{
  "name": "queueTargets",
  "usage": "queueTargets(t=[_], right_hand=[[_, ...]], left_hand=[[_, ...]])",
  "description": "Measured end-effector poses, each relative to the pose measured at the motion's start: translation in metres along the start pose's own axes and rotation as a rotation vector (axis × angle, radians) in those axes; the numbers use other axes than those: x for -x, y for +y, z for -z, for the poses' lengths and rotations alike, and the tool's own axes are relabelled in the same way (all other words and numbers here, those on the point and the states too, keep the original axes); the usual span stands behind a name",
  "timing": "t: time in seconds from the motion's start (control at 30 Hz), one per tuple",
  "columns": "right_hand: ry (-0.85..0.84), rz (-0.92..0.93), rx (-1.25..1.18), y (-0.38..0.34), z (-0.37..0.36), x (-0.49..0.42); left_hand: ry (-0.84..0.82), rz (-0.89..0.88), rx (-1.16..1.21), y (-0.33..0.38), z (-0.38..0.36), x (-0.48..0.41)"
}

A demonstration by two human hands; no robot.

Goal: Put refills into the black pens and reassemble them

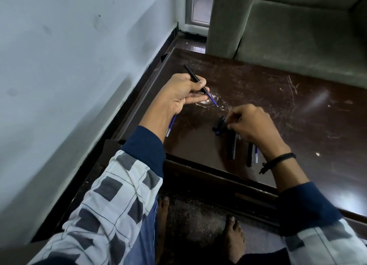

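A person's left hand point(184, 94) pinches a slim matte-black plastic pen barrel point(191, 76) between thumb and fingers, above a scratched dark-brown wooden table point(297, 110). The barrel slants through the grip. Its rear end sticks out beyond the thumb, away from the person. A thin blue ink refill point(212, 101) pokes from its front end just past the fingertips, tip angled toward the right hand. The other fingers lie loosely straight beneath the barrel.

The right hand point(252, 123) sits apart from the left, nearer the person and off to the side. Its fingers curl down onto a small cluster of black pen pieces point(219, 125) at its fingertips. Whether it pinches one of them cannot be told.

Below its palm and wrist, on the person's side, loose black pen barrels point(231, 148) lie roughly side by side. A thin blue refill with a white end point(256, 155) lies with them, all partly hidden by the hand. Under the left wrist more loose blue refills point(171, 125) rest on the table, mostly covered by the forearm.

A black cord bracelet point(278, 159) circles the right wrist. A grey-green upholstered sofa point(297, 36) stands beyond the table.
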State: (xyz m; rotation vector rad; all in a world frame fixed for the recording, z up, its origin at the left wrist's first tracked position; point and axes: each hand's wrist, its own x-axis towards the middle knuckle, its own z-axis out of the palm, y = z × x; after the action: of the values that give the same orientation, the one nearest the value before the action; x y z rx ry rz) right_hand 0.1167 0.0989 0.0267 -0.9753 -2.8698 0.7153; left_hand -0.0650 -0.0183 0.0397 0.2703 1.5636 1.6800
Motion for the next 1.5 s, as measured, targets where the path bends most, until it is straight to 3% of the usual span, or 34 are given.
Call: queueTargets(t=[0.37, 0.57, 0.73, 1.5], right_hand=[[-0.069, 0.145, 0.173, -0.002, -0.016, -0.003], [-0.087, 0.096, -0.034, -0.005, 0.0, -0.002], [0.076, -0.021, -0.208, -0.004, 0.006, 0.001], [0.136, -0.006, -0.262, -0.004, -0.004, -0.004]], left_hand=[[0.002, -0.004, -0.02, -0.001, 0.001, 0.0], [-0.002, -0.006, -0.015, 0.0, 0.001, 0.001], [-0.006, -0.004, -0.017, 0.0, -0.001, 0.0], [-0.05, -0.006, -0.021, -0.004, -0.006, 0.0]])
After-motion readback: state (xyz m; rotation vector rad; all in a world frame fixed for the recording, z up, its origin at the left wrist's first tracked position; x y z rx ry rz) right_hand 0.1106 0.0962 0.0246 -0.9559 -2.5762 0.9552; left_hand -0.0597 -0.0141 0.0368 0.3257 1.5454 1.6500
